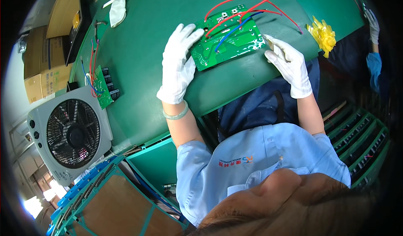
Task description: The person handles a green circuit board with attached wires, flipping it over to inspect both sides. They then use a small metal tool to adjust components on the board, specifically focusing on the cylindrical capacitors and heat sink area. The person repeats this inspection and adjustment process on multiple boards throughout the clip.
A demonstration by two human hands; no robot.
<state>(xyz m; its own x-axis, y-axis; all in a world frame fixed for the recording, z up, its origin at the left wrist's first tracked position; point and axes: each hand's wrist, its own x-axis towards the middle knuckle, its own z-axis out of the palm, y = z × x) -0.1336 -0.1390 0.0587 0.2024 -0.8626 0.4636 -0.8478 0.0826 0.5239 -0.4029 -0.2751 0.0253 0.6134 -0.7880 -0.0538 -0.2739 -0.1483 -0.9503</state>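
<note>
A green circuit board (pixel 245 38) with shiny solder spots is held at a slant over the green table. Several red wires (pixel 228 23) and a blue wire (pixel 230 35) rise from it, reaching past its far right edge. My left hand (pixel 177 57), in a white glove, grips the board's left edge, fingers on the upper corner and thumb lower down. At the right edge, my white-gloved right hand (pixel 290 64) has its thumb and fingertips bent at the board's corner. The undersides of the board and the inner fingers are hidden.
Left on the green table (pixel 142 80) lies a second circuit board (pixel 102 85) with black cylindrical parts and wires. Near it stand a grey box fan (pixel 75 129) and cardboard boxes (pixel 48 64). A white glove (pixel 118 12) lies far left, a yellow bundle (pixel 323 35) right. Another person's gloved hand (pixel 372 25) shows far right.
</note>
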